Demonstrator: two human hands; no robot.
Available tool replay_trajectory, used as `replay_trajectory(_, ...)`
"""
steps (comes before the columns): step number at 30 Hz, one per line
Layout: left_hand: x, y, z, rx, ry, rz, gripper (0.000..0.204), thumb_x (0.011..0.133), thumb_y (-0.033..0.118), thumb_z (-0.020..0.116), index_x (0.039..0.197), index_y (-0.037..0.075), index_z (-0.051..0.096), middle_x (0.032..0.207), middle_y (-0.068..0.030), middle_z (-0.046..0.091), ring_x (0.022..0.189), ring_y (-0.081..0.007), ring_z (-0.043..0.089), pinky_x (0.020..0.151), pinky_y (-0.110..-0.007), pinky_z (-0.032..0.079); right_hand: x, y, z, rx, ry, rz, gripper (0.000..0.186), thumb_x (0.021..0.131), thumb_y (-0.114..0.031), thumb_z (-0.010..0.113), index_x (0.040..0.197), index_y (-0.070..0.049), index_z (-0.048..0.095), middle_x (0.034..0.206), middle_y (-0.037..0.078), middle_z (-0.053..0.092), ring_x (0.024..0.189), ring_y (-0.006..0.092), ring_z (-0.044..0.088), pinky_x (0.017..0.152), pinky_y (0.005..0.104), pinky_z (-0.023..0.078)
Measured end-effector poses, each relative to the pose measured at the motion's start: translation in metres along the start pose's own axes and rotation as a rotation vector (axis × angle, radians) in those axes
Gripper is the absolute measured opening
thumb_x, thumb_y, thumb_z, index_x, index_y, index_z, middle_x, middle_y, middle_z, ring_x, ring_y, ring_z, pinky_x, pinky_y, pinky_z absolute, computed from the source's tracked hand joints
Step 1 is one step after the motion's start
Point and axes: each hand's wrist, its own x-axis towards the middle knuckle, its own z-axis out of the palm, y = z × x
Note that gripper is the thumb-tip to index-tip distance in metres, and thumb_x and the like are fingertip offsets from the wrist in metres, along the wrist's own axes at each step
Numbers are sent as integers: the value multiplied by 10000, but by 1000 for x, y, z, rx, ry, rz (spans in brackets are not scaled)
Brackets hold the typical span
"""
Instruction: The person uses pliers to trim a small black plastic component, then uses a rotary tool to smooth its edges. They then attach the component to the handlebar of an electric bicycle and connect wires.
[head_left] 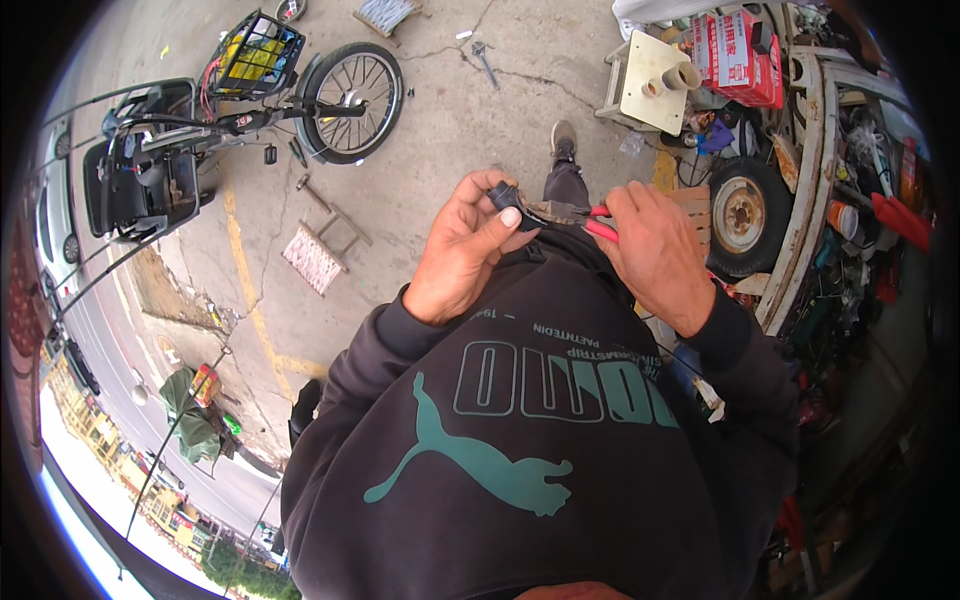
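In front of my waist, my left hand [468, 240] is closed around a small black part [504, 196], held between thumb and fingers. I cannot make out what kind of part it is. My right hand [655, 245] grips pliers by their red handles [601, 230]. The metal jaws of the pliers [562, 211] point left toward the black part, at its right end. Whether the jaws bite on it is too small to tell.
An electric bike with a front wheel [355, 105] and basket [258, 58] stands at the far left. A hammer [312, 192], a low woven stool [312, 258] and a wrench [485, 65] rest on the concrete. On the right are a pale stool [645, 88], a red box [738, 58] and a tyre [748, 215].
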Motion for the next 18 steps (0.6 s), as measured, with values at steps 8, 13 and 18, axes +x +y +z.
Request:
replay_trajectory(8,2,-8,7,74,-47,-26,293,975,21,581,1249,44,479,1119,-75,566,1108,-220,629,962,-375,568,-11,16,-2,17,57,36,186,860,-174,699,910,-43,576,831,140,588,801,357,582,718,444,417)
replay_trajectory(13,3,-1,5,231,-7,-91,267,959,56,618,1191,52,485,1067,-63,581,1090,-200,632,888,-321,561,-44,54,48,691,-107,547,329,991,-293,581,920,27,549,746,188,554,670,334,529,647,393,436)
replay_trajectory(18,15,-9,7,481,-82,-185,289,951,35,627,1195,48,472,1018,-62,564,957,-148,624,852,-295,565,-54,18,88,817,98,600,355,953,-329,616,904,18,560,792,260,608,783,460,603,689,482,458)
